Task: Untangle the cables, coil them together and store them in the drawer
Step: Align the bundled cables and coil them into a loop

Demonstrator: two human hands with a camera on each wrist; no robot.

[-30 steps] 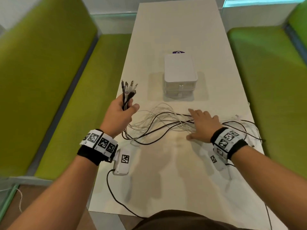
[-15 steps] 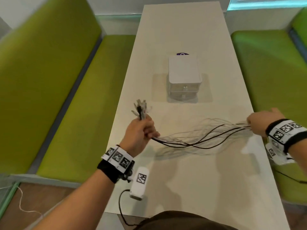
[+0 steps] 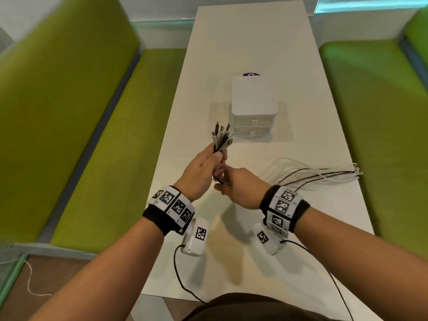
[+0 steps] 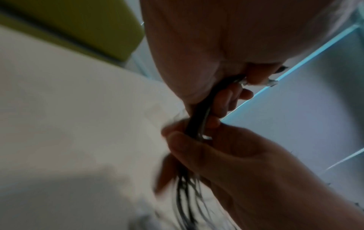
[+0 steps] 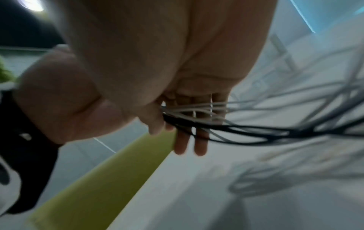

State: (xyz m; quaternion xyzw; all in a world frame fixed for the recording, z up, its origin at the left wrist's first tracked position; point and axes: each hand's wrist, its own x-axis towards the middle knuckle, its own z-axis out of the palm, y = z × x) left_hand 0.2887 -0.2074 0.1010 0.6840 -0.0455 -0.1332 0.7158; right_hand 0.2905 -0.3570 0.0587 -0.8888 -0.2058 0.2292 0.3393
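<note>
the cables [image 3: 319, 176] look light, thin and floppy, trailing right along the table [image 3: 243, 42], so they are best gripped bunched near the plugs. the left hand [image 3: 199, 172] clenches that plug end, and the right hand [image 3: 238, 188] pinches the strands just beside it; the drawer box [image 3: 253, 105] sits farther off, closed.

I see a long white rectangular table [image 3: 243, 42] with green upholstered benches [image 3: 143, 126] along both its sides. A small dark purple object [image 3: 250, 74] lies on the far tabletop. A thin white cord [image 3: 29, 278] trails across the brown floor [image 3: 69, 274] at lower left.
</note>
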